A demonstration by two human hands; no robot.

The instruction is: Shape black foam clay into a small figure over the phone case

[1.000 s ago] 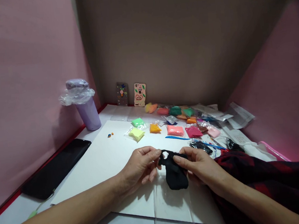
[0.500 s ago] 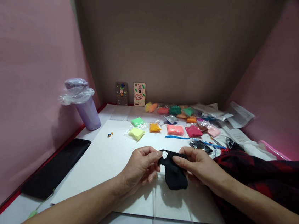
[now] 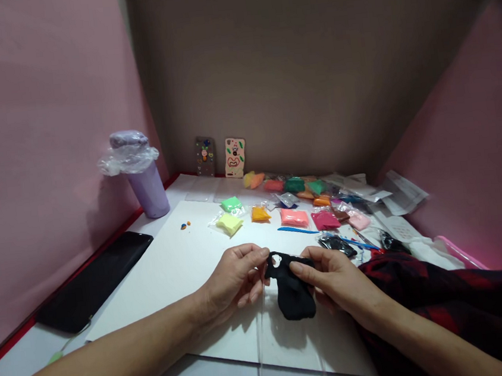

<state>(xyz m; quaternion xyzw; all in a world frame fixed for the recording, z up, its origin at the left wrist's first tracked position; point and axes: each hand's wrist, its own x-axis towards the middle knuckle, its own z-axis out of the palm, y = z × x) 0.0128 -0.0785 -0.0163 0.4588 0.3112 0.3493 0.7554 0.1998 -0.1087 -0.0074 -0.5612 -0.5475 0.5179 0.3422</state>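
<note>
A clear phone case (image 3: 289, 345) is held over the white board, its lower end toward me. Flattened black clay (image 3: 295, 298) covers its upper part, with an opening near the top left where the camera hole is. My left hand (image 3: 236, 279) pinches the case's top left corner, thumb at the edge of the clay. On the right edge, my right hand (image 3: 339, 280) grips the case, its thumb lying on the clay and its other fingers partly hidden behind.
Bagged clay, including a coral packet (image 3: 294, 217) and a yellow one (image 3: 229, 224), lies beyond my hands beside a blue modelling tool (image 3: 298, 229). Two decorated phone cases lean on the back wall. A black phone (image 3: 97, 282) and purple tumbler (image 3: 149, 190) stand left; plaid cloth (image 3: 437, 300) lies right.
My left thumb has shifted slightly up and left, from the clay beside the opening to the case's corner. My right hand keeps its hold.
</note>
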